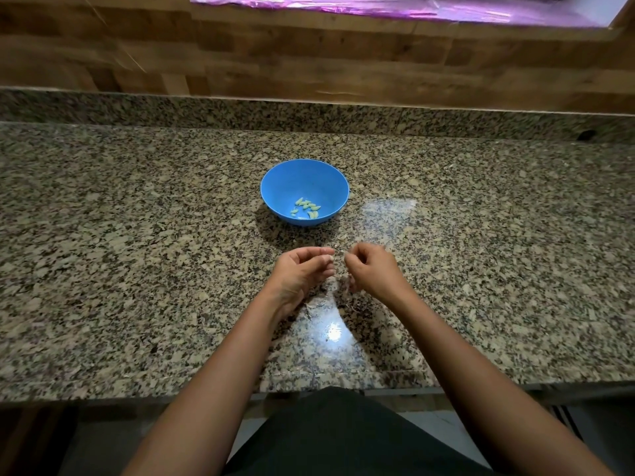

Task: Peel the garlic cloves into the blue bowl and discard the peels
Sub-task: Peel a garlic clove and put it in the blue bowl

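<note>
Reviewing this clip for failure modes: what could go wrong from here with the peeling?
1. The left hand pinches a small clove short of the blue bowl; a drop would likely land on the speckled granite counter, where it is hard to spot.
2. Thin peels lie on the counter under the hands, near the front edge; arm movement could sweep them off.
3. The right hand seems to pinch something; blur hides what.

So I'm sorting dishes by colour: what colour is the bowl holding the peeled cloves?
Blue, plain with no pattern: the bowl shows clearly in the head view.
</note>
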A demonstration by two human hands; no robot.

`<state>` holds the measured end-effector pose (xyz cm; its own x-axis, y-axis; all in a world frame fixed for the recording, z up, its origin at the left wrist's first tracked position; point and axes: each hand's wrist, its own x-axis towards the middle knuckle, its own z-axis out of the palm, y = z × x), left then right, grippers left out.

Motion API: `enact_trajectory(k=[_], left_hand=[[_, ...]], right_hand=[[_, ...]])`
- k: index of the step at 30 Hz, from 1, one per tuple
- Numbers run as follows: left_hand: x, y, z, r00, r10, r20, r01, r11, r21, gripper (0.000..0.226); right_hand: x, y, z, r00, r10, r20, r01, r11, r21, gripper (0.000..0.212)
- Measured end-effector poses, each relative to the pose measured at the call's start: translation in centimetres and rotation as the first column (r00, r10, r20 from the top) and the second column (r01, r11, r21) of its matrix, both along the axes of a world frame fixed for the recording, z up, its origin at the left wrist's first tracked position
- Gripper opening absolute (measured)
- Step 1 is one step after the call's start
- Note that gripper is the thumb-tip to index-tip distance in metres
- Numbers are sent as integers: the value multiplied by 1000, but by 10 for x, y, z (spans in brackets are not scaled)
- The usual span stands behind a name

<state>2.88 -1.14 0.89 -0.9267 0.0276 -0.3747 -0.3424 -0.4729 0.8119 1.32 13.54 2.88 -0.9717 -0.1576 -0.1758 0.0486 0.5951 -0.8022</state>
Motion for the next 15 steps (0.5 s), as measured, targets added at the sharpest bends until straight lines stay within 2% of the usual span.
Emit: enact_trajectory(k=[1, 3, 6, 8, 11, 15], left_hand=[[0, 0, -2, 1000, 6, -2, -6, 1000, 4, 11], [0, 0, -4, 1000, 21, -12, -21, 999, -24, 11], [-1, 3, -6, 999, 24, -35, -29, 989, -145, 11], [-3, 6, -7, 999, 2, -53, -13, 977, -213, 11], [-7, 11, -7, 997, -32, -67, 11, 956, -292, 10], [-17, 17, -9, 997, -26, -76, -6, 921, -389, 13]], right_hand=[[0, 1, -1, 999, 24, -25, -22, 997, 79, 24], [1, 3, -4, 999, 27, -33, -23, 993, 115, 28], [0, 4, -10, 999, -19, -44, 25, 990, 141, 15], [0, 6, -11, 997, -65, -45, 68, 995, 79, 9], [0, 9, -11, 996, -81, -35, 79, 996, -50, 20], [-2, 12, -13, 997, -29, -73, 37, 992, 117, 21]])
